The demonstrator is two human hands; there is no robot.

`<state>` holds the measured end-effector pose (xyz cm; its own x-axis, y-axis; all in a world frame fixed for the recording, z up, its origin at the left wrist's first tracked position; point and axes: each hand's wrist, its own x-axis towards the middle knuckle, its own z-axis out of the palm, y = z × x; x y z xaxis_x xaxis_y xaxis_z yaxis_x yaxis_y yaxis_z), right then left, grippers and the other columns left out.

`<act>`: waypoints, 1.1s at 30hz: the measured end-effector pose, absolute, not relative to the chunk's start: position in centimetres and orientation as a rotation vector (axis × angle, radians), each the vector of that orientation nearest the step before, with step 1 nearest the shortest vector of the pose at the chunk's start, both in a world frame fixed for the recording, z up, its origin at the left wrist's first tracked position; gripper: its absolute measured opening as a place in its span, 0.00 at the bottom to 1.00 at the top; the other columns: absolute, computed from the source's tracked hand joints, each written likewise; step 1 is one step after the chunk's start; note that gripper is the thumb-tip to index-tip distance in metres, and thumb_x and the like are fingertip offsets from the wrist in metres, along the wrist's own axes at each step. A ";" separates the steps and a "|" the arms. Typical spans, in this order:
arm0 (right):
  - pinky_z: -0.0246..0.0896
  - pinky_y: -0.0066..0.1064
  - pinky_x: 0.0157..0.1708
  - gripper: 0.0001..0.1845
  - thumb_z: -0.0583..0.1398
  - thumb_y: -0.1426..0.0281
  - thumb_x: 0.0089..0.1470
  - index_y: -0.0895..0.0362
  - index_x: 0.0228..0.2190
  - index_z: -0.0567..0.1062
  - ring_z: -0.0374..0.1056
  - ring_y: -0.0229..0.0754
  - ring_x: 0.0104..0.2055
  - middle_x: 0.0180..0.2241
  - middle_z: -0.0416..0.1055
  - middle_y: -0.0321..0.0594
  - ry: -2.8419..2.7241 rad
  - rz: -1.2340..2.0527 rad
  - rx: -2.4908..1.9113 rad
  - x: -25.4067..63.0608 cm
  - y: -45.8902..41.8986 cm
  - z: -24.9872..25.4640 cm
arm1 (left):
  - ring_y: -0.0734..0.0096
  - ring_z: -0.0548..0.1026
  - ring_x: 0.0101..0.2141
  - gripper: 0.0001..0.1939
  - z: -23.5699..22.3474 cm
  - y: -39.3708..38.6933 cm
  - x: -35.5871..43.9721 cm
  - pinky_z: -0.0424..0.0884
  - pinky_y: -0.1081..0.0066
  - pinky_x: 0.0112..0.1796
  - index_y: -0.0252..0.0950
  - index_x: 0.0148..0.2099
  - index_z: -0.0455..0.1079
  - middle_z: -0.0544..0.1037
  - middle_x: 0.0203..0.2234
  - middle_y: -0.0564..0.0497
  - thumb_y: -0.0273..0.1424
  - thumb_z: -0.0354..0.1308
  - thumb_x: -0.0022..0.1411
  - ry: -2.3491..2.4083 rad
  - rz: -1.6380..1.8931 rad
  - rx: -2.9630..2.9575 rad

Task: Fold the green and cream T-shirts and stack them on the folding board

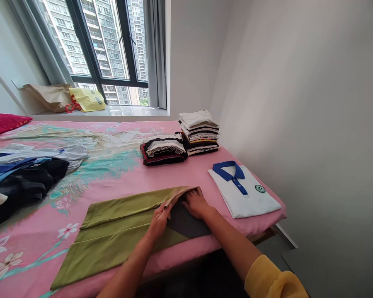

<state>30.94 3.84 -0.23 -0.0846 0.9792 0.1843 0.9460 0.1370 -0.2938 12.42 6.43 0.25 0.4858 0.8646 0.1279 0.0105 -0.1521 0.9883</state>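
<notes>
A pair of olive-green pants [118, 231] lies flat along the near edge of the bed, its legs toward the left. A dark grey panel [186, 221] shows at its right end. My left hand [159, 221] is closed in a pinch on the pants' fabric, lifting a fold near the middle of that end. At the far right corner my right hand [195, 203] grips the edge of the pants, with its fingertips partly hidden by the cloth. Just right of it is a folded white polo shirt [236, 203] with a blue collar and a round green badge.
Two stacks of folded clothes, a low one [163, 151] and a taller one [202, 132], stand toward the back of the pink floral bed [124, 178]. Loose clothes [27, 178] are heaped at left. Bags [87, 99] rest on the windowsill. A wall borders the right side.
</notes>
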 end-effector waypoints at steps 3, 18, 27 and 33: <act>0.45 0.46 0.55 0.16 0.54 0.68 0.55 0.57 0.45 0.70 0.60 0.48 0.52 0.48 0.68 0.47 -1.847 0.095 -1.934 31.9 3.6 -1.0 | 0.58 0.70 0.49 0.26 -0.2 6.6 11.9 0.63 0.61 0.52 0.35 0.52 0.70 0.76 0.45 0.48 0.45 0.52 0.58 0.711 0.901 1.396; 0.59 0.32 0.46 0.12 0.51 0.74 0.55 0.56 0.35 0.74 0.62 0.42 0.43 0.37 0.69 0.43 -1.601 -0.083 -1.927 35.3 5.5 -1.8 | 0.59 0.66 0.54 0.20 -3.2 5.1 12.0 0.58 0.52 0.56 0.42 0.49 0.73 0.73 0.50 0.48 0.27 0.52 0.55 0.720 0.889 2.254; 0.56 0.30 0.43 0.12 0.49 0.69 0.59 0.54 0.38 0.72 0.63 0.41 0.44 0.39 0.71 0.41 -1.812 -0.077 -2.066 35.5 6.3 -1.3 | 0.62 0.67 0.53 0.22 -4.6 5.2 12.4 0.60 0.55 0.56 0.39 0.52 0.70 0.73 0.50 0.47 0.24 0.49 0.56 0.813 0.905 2.500; 0.57 0.30 0.37 0.12 0.50 0.69 0.57 0.54 0.39 0.72 0.68 0.42 0.40 0.39 0.73 0.42 -1.990 0.045 -2.199 36.2 8.1 -0.5 | 0.64 0.67 0.54 0.20 -4.6 5.2 12.4 0.60 0.55 0.56 0.38 0.52 0.70 0.73 0.50 0.47 0.25 0.49 0.58 0.812 0.904 2.530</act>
<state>36.19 8.13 -0.52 0.1064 0.9898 0.0948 0.9845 -0.0915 -0.1499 12.45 5.21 -4.60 0.6356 0.6126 0.4698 0.4011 -0.7820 0.4771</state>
